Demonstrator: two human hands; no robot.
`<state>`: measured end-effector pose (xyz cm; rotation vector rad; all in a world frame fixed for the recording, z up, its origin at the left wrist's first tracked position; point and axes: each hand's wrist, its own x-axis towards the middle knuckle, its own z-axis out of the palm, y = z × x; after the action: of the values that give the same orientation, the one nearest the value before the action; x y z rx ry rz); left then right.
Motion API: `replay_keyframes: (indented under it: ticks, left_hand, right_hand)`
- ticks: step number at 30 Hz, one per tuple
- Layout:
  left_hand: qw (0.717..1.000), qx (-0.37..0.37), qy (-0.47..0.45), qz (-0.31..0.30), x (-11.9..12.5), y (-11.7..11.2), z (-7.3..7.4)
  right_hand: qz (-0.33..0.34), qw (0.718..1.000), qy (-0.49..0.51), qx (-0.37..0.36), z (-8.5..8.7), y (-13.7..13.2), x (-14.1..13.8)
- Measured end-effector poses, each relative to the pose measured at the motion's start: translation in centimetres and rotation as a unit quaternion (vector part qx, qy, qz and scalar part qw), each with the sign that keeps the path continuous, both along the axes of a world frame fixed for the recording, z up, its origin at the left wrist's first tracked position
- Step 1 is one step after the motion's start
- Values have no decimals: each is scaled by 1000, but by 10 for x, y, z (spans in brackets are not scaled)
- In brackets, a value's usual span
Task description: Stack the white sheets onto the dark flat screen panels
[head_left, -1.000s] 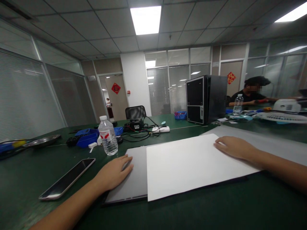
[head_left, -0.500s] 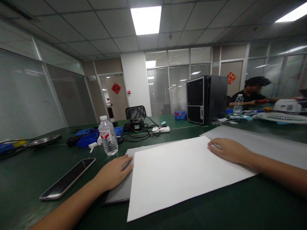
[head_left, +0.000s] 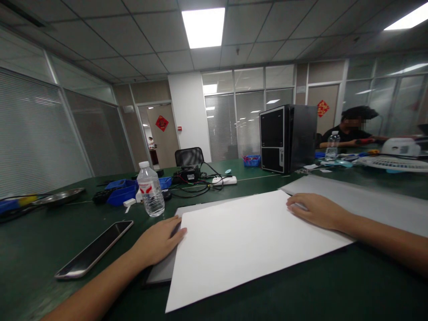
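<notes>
A large white sheet lies over a thin grey panel with a dark edge on the green table. My left hand rests at the sheet's left side, its thumb over the edge and its fingers spread on the panel. Toward the sheet's far right corner, my right hand lies on the surface with fingers stretched out, the thumb a little apart. Most of the panel is hidden beneath the sheet.
A water bottle and a phone are at the left. Behind are blue trays, cables and a power strip. A black computer case stands at the back, and a translucent sheet lies at right. Another person sits beyond.
The white sheet has slid slightly left over the panel, passing further under my left thumb. My right hand has shifted a little left with it; my left hand has barely moved.
</notes>
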<state>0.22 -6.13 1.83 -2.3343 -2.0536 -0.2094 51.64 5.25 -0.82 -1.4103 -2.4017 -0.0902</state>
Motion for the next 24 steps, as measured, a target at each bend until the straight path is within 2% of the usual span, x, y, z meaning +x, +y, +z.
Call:
replay_keyframes:
  ticks: [11, 24]
  left_hand:
    - [1000, 2, 14, 5, 1, 0, 2]
    - [1000, 17, -9, 10, -6, 7, -6]
  right_hand:
    - [49, 999, 2, 6, 3, -4, -6]
    - [65, 998, -4, -5, 8, -10, -9]
